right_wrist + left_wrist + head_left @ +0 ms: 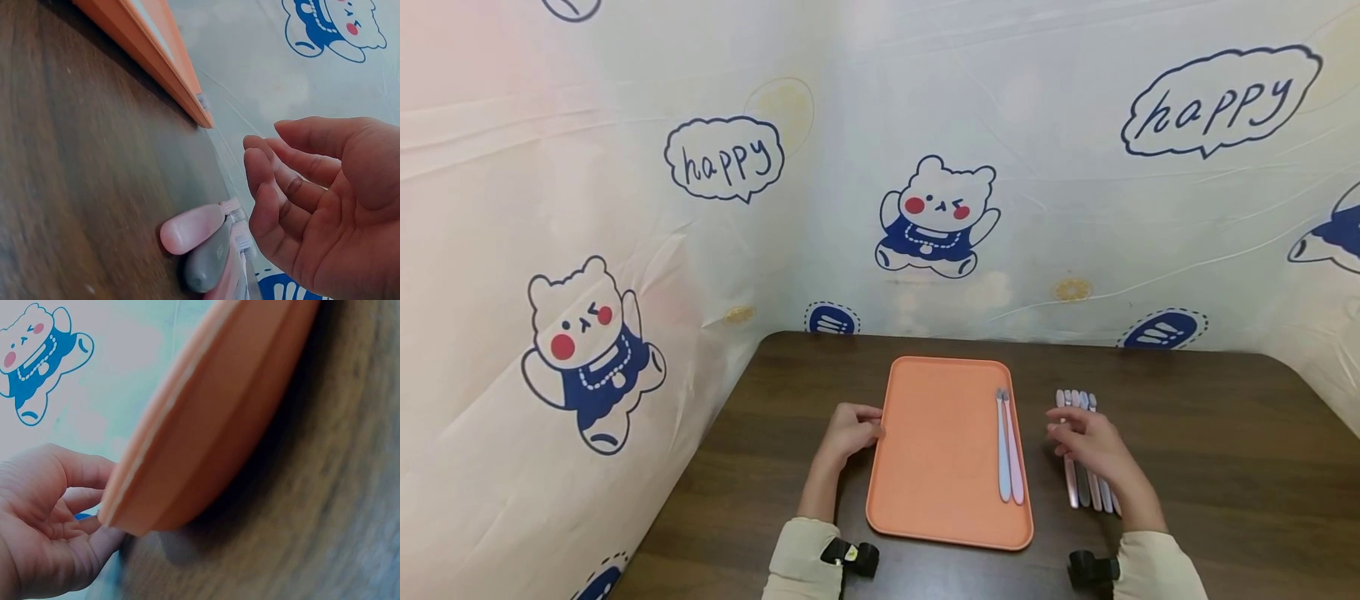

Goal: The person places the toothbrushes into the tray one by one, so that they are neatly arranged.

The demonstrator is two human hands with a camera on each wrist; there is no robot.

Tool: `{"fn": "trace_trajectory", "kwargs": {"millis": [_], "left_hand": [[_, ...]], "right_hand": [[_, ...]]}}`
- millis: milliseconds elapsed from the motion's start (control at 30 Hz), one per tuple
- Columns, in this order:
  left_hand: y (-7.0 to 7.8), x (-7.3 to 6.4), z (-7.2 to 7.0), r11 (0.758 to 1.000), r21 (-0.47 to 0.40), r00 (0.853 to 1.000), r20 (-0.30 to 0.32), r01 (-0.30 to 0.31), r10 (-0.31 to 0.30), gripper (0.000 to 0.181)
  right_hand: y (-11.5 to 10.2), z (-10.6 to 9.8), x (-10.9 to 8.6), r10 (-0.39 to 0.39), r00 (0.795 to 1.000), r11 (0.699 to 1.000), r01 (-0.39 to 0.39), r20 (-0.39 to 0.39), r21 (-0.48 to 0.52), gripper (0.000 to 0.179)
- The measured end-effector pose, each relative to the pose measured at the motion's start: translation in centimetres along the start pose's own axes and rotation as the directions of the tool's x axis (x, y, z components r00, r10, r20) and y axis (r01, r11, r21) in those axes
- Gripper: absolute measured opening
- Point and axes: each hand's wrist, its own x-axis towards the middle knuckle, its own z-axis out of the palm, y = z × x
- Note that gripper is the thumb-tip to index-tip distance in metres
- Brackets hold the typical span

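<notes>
An orange tray (932,450) lies on the table, with a blue toothbrush (1003,458) and a pink toothbrush (1013,467) side by side along its right edge. At the tray's left edge, my left hand (850,431) pinches the rim between thumb and fingers, as the left wrist view shows. My right hand (1097,446), fingers loosely bent and holding nothing, hovers over a row of several toothbrushes right of the tray. In the right wrist view a pale pink toothbrush (194,229) and a grey toothbrush (209,262) show below the fingers; the hand partly hides the row from above.
The dark wooden table (1232,467) stretches out right of the toothbrush row. Behind and to the left hangs a pale curtain (1037,108) printed with bears and the word "happy". Black straps with small cameras (867,558) sit on both wrists.
</notes>
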Motion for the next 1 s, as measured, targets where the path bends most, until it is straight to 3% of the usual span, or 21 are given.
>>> {"fn": "trace_trajectory", "kwargs": {"millis": [267, 1000], "left_hand": [[-0.1, 0.2, 0.0, 1.0, 0.003, 1.0, 0.012, 0.011, -0.011, 0.033], [-0.2, 0.2, 0.0, 1.0, -0.003, 1.0, 0.002, 0.0, 0.0, 0.032]], "right_hand": [[0.6, -0.7, -0.1, -0.02, 1.0, 1.0, 0.02, -0.024, -0.003, 0.041], [2.3, -3.3, -0.9, 0.07, 0.996, 0.998, -0.07, -0.06, -0.007, 0.047]]}}
